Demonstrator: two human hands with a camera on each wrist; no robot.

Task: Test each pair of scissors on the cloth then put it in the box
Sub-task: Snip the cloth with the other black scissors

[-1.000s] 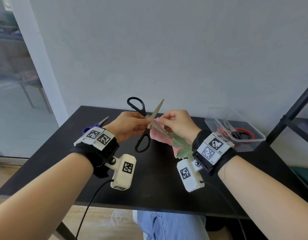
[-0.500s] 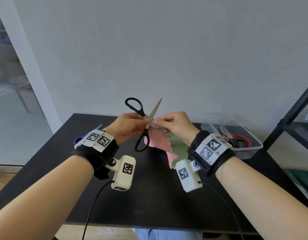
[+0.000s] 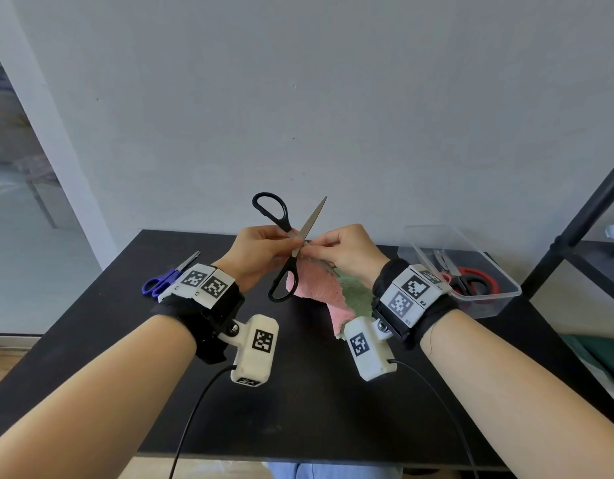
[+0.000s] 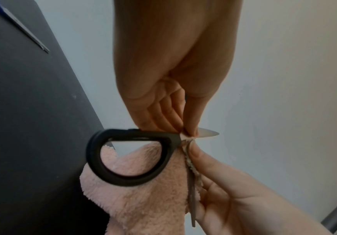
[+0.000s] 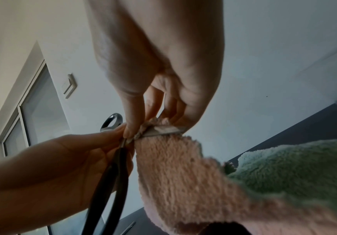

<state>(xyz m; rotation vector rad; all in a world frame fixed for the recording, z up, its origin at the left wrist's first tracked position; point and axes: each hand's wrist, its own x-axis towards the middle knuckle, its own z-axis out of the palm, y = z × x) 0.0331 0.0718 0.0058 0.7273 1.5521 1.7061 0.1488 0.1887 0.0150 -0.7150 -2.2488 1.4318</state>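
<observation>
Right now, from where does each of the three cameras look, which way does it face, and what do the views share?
Head: on the head, facing forward and down at the table; both forearms show, left hand, right hand.
Left wrist: looks along the left hand at the black scissors.
Right wrist: looks along the right hand at the pink cloth.
Shared: all three show the black scissors, the pink cloth and both hands.

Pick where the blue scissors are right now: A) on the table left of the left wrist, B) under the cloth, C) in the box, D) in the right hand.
A: the blue scissors lie flat on the table to the left of the left hand, untouched, while that hand holds the black scissors.
</observation>
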